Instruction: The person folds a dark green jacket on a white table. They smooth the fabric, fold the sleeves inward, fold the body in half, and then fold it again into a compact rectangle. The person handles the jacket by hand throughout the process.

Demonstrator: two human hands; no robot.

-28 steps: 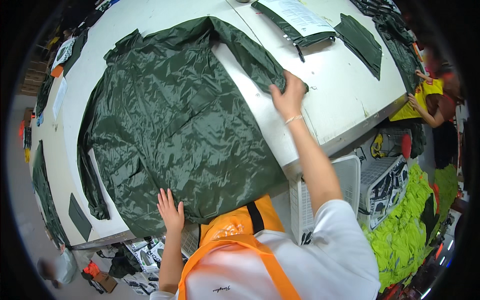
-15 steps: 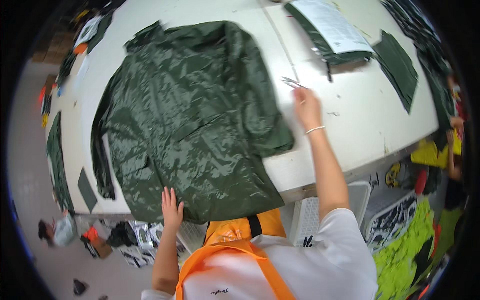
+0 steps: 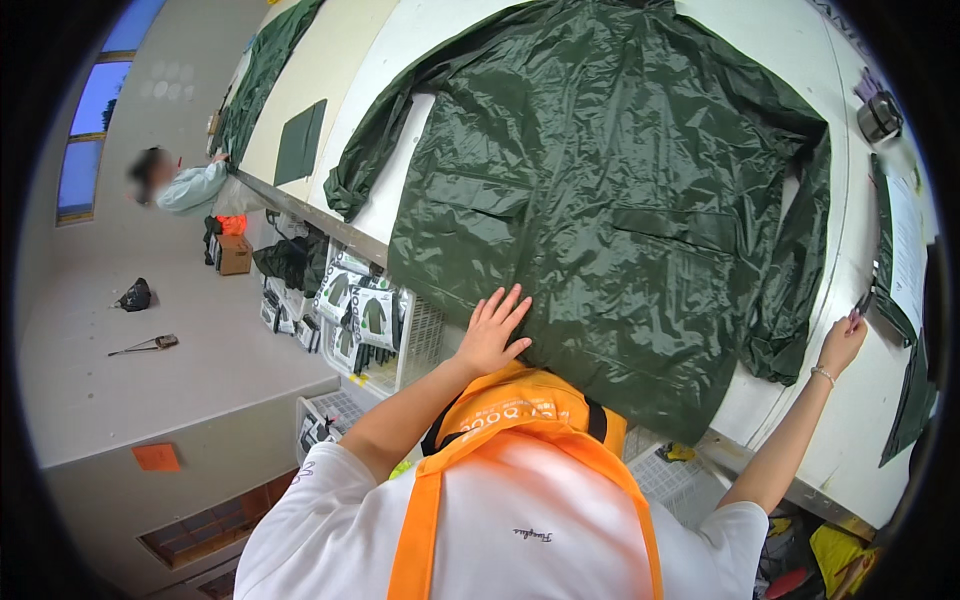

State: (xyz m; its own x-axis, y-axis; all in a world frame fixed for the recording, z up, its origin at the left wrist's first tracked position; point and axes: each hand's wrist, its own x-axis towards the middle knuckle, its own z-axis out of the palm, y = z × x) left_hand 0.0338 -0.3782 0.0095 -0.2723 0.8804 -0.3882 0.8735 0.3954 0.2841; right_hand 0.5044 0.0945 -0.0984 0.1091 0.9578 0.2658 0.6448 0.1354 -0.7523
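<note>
A dark green, shiny rain jacket [image 3: 610,170] lies spread on the white table [image 3: 375,180], its hem hanging over the near edge. My left hand [image 3: 490,334] rests on the jacket's lower hem, fingers stretched out and holding nothing. Off to the right, my right hand [image 3: 842,346] is closed on small metal scissors [image 3: 865,301], just past the jacket's right sleeve [image 3: 785,290]. The blades point away from me, close to a folded green garment with a white printed sheet [image 3: 905,250] on it.
A metal cup [image 3: 880,118] stands at the far right. Left of the jacket lies a flat green piece [image 3: 300,140]. White baskets [image 3: 420,345] with packed garments stand below the table's edge. Another person [image 3: 190,188] is at the table's far left.
My view has swung left and closer, so the jacket sits further right. My left hand stays on the hem, fingers more spread. The scissors remain in my right hand, now nearer the sheet-topped garment.
</note>
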